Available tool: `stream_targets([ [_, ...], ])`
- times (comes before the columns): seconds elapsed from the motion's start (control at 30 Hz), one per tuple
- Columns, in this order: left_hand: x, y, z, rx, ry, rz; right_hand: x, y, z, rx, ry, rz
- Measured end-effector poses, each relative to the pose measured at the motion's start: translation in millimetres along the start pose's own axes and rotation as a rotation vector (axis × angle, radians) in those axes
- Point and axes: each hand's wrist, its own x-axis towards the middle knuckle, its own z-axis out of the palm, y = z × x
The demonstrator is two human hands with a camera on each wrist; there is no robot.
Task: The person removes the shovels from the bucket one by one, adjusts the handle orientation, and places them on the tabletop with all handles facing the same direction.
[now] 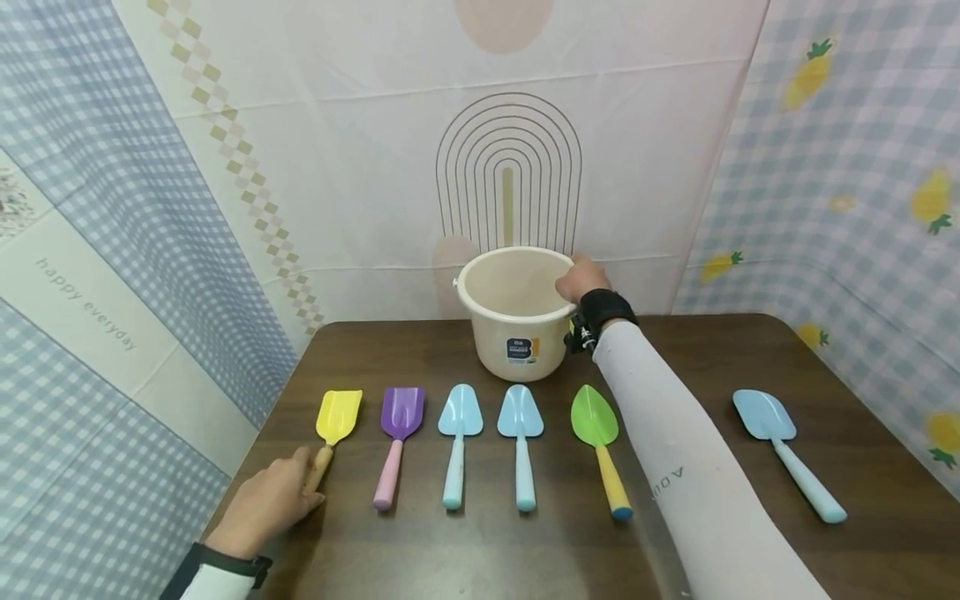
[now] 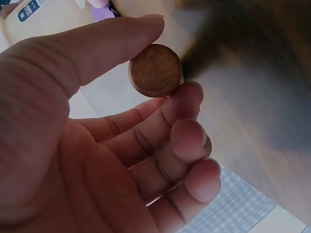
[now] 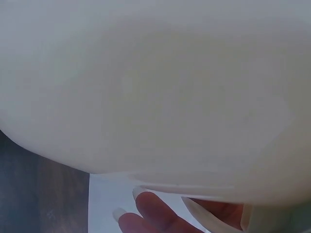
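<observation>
At the table's left, my left hand (image 1: 268, 504) pinches the tan handle of a yellow toy shovel (image 1: 339, 415). Its round brown handle end (image 2: 155, 71) shows between thumb and index finger in the left wrist view; the other fingers curl loosely beside it. My right hand (image 1: 585, 279) grips the right rim of a cream bucket (image 1: 495, 342) at the back of the table. In the right wrist view the bucket wall (image 3: 155, 107) fills most of the picture, with some fingers (image 3: 158, 211) below it; the thumb is hidden there.
A purple shovel (image 1: 402, 412), two light-blue trowels (image 1: 461, 412) (image 1: 521, 412) and a green trowel (image 1: 594, 417) with a yellow handle lie in a row. Another blue shovel (image 1: 765, 415) lies at the right, beyond my right forearm. Patterned cloth hangs behind the brown table (image 1: 420, 550).
</observation>
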Motion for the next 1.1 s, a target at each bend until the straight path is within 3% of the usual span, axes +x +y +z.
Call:
stream_targets([
  [0.2,-2.0,1.9,-0.9,0.006,0.006,-0.006,-0.6,0.9,-3.1,0.018,-0.009,-0.017],
  [0.3,-4.1,4.5,-5.0,0.012,0.039,0.004,-2.4,2.1,-3.4,0.044,-0.009,-0.025],
  [0.57,3.0,17.4,-29.6,0.032,0.261,0.074,-11.2,3.8,-5.7,0.166,0.008,-0.063],
  [0.77,23.8,44.0,-45.8,0.071,0.344,0.154,-12.6,13.3,-16.9,0.252,-0.006,-0.064],
  [0.9,43.0,60.9,-53.2,0.043,0.377,0.221,-18.1,20.8,-29.2,0.310,0.009,-0.089],
  [1.0,60.9,72.4,-60.1,-0.059,0.378,0.329,-25.7,29.4,-41.0,0.219,0.060,-0.185],
  [1.1,82.5,87.1,-68.7,-0.166,0.351,0.451,-36.7,39.0,-50.9,0.098,0.131,-0.374],
])
